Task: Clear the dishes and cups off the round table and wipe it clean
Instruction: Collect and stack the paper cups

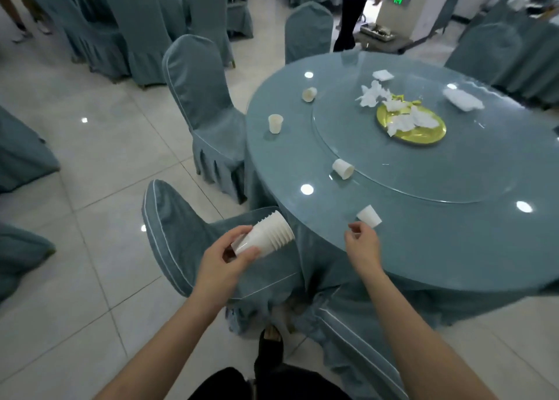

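My left hand (225,256) grips a stack of white paper cups (266,234), held tilted over a chair seat beside the round table (453,248). At the table's near edge, my right hand (361,242) hovers with loosely curled fingers, holding nothing, just short of a tipped cup (369,216). Another tipped cup (343,168) lies by the rim of the glass turntable (408,184). An upright cup (275,123) and a third tipped cup (309,94) sit at the table's left. A gold plate (423,134) with crumpled napkins (373,95) rests on the turntable.
Chairs in blue-grey covers (205,97) stand around the table, one (178,236) directly under my left hand. A folded white cloth (462,99) lies at the far right of the table. A person (351,15) and a cart with dishes (378,33) stand behind the table.
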